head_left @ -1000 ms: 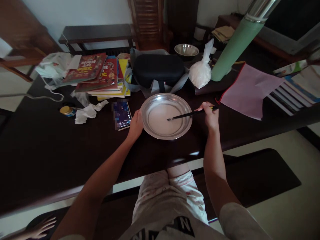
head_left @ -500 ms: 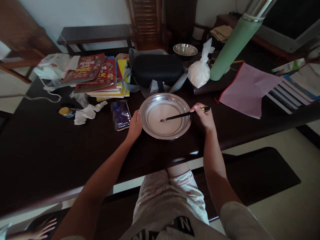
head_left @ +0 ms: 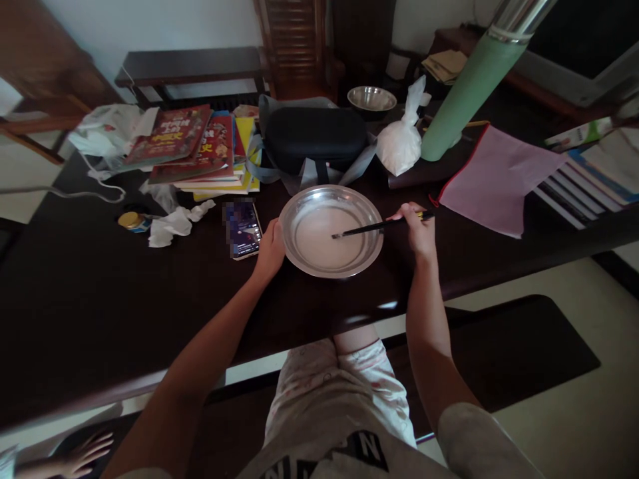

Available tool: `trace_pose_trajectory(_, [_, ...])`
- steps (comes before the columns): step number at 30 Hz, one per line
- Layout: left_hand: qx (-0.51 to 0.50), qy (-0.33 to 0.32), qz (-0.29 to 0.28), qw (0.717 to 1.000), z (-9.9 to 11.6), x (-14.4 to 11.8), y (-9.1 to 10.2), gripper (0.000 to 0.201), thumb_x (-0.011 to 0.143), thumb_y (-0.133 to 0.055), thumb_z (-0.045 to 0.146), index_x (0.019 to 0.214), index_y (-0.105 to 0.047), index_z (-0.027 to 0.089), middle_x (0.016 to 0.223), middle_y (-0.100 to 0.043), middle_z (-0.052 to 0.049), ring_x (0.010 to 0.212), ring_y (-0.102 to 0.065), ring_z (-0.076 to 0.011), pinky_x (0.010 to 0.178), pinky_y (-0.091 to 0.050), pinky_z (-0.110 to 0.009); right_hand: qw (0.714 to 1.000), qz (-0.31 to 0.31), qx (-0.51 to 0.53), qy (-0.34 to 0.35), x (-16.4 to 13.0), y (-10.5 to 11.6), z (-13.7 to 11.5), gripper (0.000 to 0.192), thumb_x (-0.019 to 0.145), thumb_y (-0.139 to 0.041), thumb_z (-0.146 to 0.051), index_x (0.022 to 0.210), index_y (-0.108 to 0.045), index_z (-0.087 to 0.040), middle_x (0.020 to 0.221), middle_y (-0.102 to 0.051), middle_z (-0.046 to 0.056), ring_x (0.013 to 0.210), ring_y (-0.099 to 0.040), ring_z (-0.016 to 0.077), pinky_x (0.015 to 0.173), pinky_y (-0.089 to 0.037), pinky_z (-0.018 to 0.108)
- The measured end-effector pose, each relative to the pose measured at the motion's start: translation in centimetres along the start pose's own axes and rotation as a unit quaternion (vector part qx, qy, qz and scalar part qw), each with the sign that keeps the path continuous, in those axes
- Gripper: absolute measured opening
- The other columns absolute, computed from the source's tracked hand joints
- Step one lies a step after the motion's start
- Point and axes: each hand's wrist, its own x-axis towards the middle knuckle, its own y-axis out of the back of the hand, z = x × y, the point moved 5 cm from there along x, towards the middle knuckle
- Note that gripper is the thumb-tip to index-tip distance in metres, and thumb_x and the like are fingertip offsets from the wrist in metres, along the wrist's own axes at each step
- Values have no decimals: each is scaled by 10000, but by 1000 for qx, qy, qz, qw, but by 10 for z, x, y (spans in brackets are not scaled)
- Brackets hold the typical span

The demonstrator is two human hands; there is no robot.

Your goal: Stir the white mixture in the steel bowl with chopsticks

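A round steel basin (head_left: 330, 272) stands on the dark table in front of me, with a milky white liquid (head_left: 319, 245) in it. My left hand (head_left: 270, 251) grips the basin's left rim. In my right hand (head_left: 419, 231), to the right of the basin, is a pair of black chopsticks (head_left: 368, 227) with gold-coloured ends. They slant over the right rim, and their tips, with something pale stuck to them, are at the liquid near the basin's middle. A lit phone (head_left: 243, 229) lies just left of my left hand.
Behind the basin are a black case (head_left: 315, 136), a tied bag of white powder (head_left: 399, 148) and a tall green flask (head_left: 469, 100). Books (head_left: 174, 140), crumpled tissue (head_left: 172, 228) and a small jar (head_left: 132, 221) lie left, a pink mesh pouch (head_left: 499, 179) right. Another person's hand (head_left: 90, 452) shows at lower left.
My right hand has moved a little to the right, drawing the chopsticks' tips rightward through the basin. My left hand stays on the rim.
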Motion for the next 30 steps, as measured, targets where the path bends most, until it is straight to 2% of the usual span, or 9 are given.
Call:
trace_pose_trajectory(4, [-2,-1,1,1000,0,0,0,395,1089,-434,422,1155,-746,189,1212,-817,-124,1181,-733,-277,1099,-555,-436,998,-66,-6,-1,-1,-8,0,556,818,-788,-809,671,-741,-275,646,-723,-7,686,-741,202,765,-616,374])
trace_pose_trajectory(10, [-7,-5,-2,1000,-2,0,0,378,1089,-441,428,1152,-741,206,1249,-819,-118,1210,-724,-273,1127,-547,-446,1000,-4,-9,-6,0,-1,0,589,826,-756,-830,638,-694,-275,609,-698,-20,657,-727,197,773,-604,378])
trace_pose_trajectory(14, [1,-5,-4,1000,-3,0,0,406,1092,-426,452,1156,-735,196,1221,-814,-133,1183,-727,-283,1114,-549,-467,998,-59,-7,-7,0,-8,-1,574,791,-797,-827,650,-738,-274,647,-733,-8,694,-745,204,763,-601,373])
trace_pose_trajectory(19, [-12,-4,-1,1000,-3,0,0,382,1089,-443,445,1150,-737,209,1247,-815,-122,1201,-728,-275,1115,-551,-449,1000,-4,-15,-1,0,-2,-1,588,825,-753,-839,650,-700,-281,605,-703,-22,659,-737,203,783,-621,390])
trace_pose_trajectory(24, [-8,3,1,1000,0,-1,0,379,1091,-445,435,1139,-746,210,1210,-823,-109,1172,-732,-270,1102,-555,-440,998,-61,-18,-4,-1,-8,-2,580,796,-779,-840,661,-725,-279,654,-738,-7,705,-752,210,780,-625,385])
trace_pose_trajectory(28, [-6,9,0,1000,2,-1,0,378,1086,-447,413,1148,-747,191,1242,-818,-120,1195,-725,-268,1118,-544,-430,1000,1,-13,-5,0,-1,-1,593,815,-756,-844,643,-691,-280,609,-704,-18,672,-743,209,788,-622,389])
trace_pose_trajectory(30, [-11,12,2,1000,1,-1,0,378,1085,-451,415,1151,-747,189,1251,-814,-121,1206,-722,-264,1120,-542,-419,1000,9,-1,-7,0,0,0,597,827,-756,-832,624,-674,-277,592,-680,-27,641,-734,200,781,-618,385])
